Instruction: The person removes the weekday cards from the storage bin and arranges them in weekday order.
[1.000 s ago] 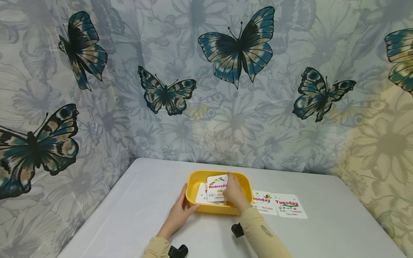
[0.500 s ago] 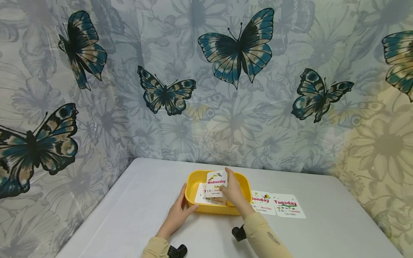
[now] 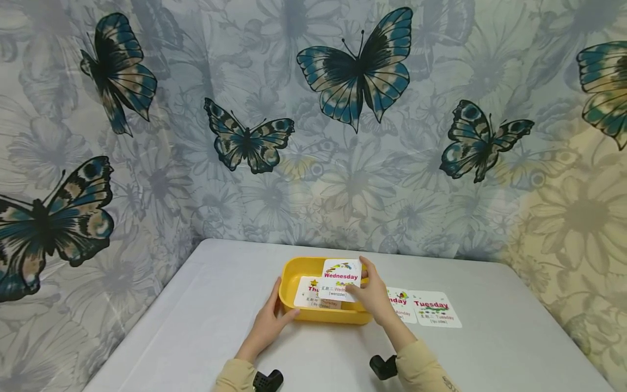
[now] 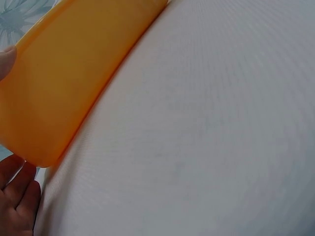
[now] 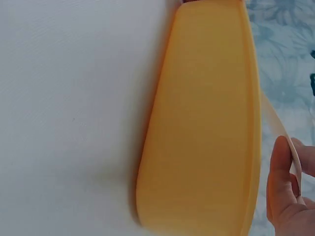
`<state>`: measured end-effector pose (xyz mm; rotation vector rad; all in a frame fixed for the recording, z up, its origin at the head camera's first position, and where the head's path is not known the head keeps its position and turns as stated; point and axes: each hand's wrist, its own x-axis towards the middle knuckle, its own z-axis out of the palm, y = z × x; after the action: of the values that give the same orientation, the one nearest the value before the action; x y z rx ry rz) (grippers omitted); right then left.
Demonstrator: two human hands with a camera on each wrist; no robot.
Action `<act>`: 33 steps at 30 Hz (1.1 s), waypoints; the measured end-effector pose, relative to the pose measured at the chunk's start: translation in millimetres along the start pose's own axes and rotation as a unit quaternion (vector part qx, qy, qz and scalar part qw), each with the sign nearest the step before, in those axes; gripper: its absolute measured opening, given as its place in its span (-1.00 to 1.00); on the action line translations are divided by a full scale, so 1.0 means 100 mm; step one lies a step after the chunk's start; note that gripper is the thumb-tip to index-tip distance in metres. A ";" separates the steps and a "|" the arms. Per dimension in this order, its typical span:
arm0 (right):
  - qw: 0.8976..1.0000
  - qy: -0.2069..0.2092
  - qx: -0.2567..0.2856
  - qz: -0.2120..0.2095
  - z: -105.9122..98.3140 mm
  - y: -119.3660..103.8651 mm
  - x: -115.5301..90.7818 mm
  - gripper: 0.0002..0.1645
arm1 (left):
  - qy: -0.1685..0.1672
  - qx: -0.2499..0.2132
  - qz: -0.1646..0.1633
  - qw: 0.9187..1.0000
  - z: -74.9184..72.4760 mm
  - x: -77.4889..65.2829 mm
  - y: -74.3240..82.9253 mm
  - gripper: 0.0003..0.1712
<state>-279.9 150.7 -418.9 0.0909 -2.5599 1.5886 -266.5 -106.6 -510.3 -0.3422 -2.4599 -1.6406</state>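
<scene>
My right hand (image 3: 376,296) pinches the right edge of a white "Wednesday" flashcard (image 3: 339,283), raised above the right part of a yellow plastic box (image 3: 325,316). Thumb and fingers press the thin card (image 5: 275,120) from both sides in the right wrist view. With thumb on the front wall and fingers round the left end, my left hand (image 3: 266,322) grips the box. In the left wrist view its thumb (image 4: 7,61) touches the outer wall. A "Thursday" flashcard (image 3: 305,294) lies inside the box, partly hidden by the raised card.
Right of the box, a "Monday" flashcard (image 3: 405,311) and a "Tuesday" flashcard (image 3: 436,309) lie side by side on the white table (image 3: 206,305). My right hand partly covers the Monday card. A butterfly-patterned cloth (image 3: 362,190) hangs behind the table.
My right hand has lifted the Wednesday flashcard a little and carried it to the right, showing more of the Thursday flashcard. My left hand stays on the box.
</scene>
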 end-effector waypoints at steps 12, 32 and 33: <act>0.993 0.096 0.061 0.022 -0.64 0.36 -0.25 -0.04 | -0.004 0.001 -0.006 1.000 -0.01 0.00 -0.02 0.13; 0.958 0.246 0.022 0.147 -1.80 1.19 -0.44 -0.10 | -0.004 0.010 0.006 1.000 -0.02 0.02 0.00 0.09; 0.955 0.254 0.009 0.153 -1.85 1.23 -0.43 -0.11 | -0.004 0.009 0.007 1.000 -0.01 0.01 0.00 0.09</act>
<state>-237.3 370.3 -453.1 -0.6568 -2.2222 1.4783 -267.7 -107.8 -509.2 -0.3623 -2.4710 -1.6133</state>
